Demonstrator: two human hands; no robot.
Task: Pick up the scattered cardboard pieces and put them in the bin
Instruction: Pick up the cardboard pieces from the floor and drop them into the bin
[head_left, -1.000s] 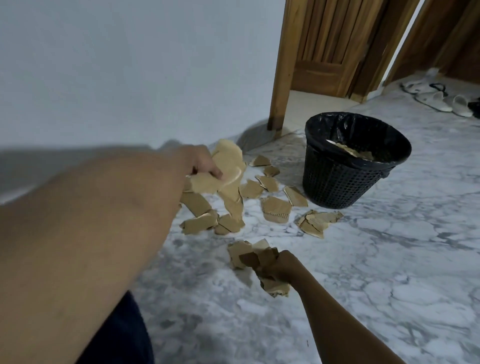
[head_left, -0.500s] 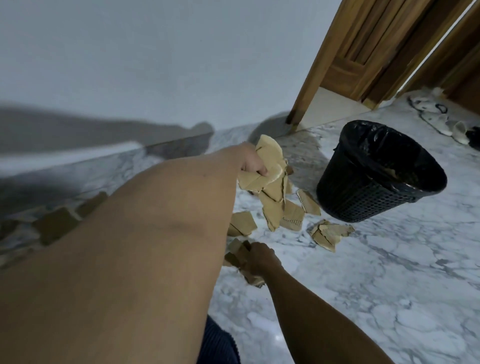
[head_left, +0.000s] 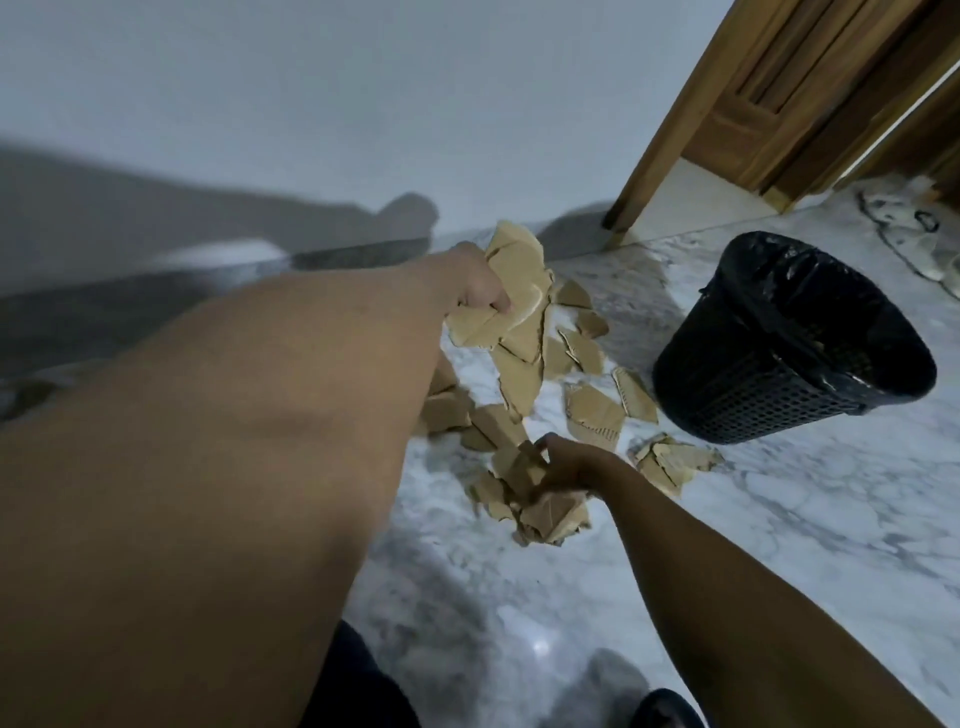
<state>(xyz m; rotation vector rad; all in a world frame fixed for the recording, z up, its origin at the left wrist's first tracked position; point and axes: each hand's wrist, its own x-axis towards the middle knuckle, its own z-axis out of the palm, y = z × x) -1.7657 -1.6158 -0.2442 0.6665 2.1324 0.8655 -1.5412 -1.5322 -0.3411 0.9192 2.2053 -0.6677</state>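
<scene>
Item: one marble floor (head_left: 779, 519), white with grey veins. Item: one bin (head_left: 753, 395), black mesh with a black liner, which we place on the floor to our right. Item: two hands. The left hand (head_left: 480, 283) is raised and clenched round a bunch of cardboard pieces (head_left: 524, 265). The right hand (head_left: 571, 465), lower and nearer us, grips a second bunch (head_left: 550, 512) close to the floor; we cannot tell whether it touches. We count at least seven loose pieces (head_left: 592, 413) on the floor between hands and bin, with overlaps preventing an exact figure.
</scene>
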